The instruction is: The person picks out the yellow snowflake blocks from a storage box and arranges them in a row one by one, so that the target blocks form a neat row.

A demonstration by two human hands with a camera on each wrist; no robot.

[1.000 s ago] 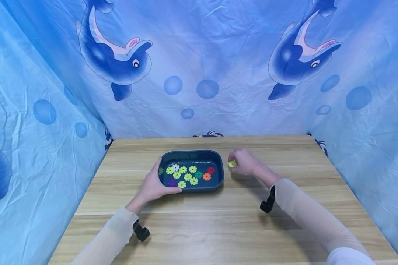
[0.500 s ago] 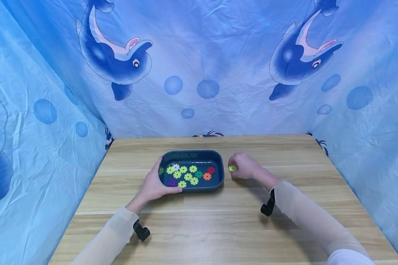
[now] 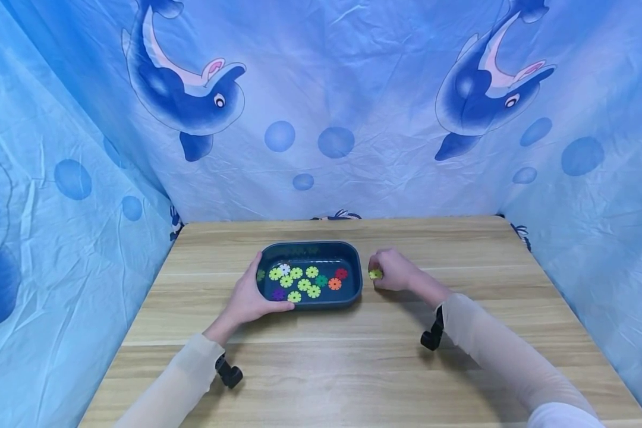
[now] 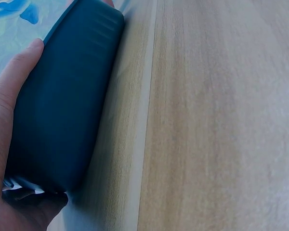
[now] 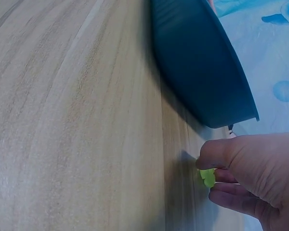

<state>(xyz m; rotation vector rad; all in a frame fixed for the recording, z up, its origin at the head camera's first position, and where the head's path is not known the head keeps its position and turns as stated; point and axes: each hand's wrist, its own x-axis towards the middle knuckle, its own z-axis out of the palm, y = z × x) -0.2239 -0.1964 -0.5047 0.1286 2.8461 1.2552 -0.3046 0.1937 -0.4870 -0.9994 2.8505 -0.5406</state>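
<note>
A dark teal plastic basin [image 3: 326, 305] stands on the table, with several notched, flower-shaped plastic discs lying flat inside. Most discs are yellow-green; a white [image 3: 285, 269], a purple [image 3: 278, 294], a green [image 3: 321, 280], a red [image 3: 341, 273] and an orange disc [image 3: 334, 284] lie among them. My left hand [image 3: 248, 297] grips the basin's left end, its thumb along the front wall. Just beyond the right end, my right hand [image 3: 396, 270] pinches a yellow-green disc [image 5: 208, 177] between thumb and fingers, low over the table. Part of that disc is hidden by the fingers.
The wooden table [image 3: 331, 368] reaches toward me in front of the basin. A blue curtain [image 3: 321, 71] printed with dolphins hangs behind it and along both sides. Each wrist carries a small black camera mount.
My right hand has come slightly nearer to me with the yellow-green disc, staying beside the basin's right end. My left hand and the basin hold still.
</note>
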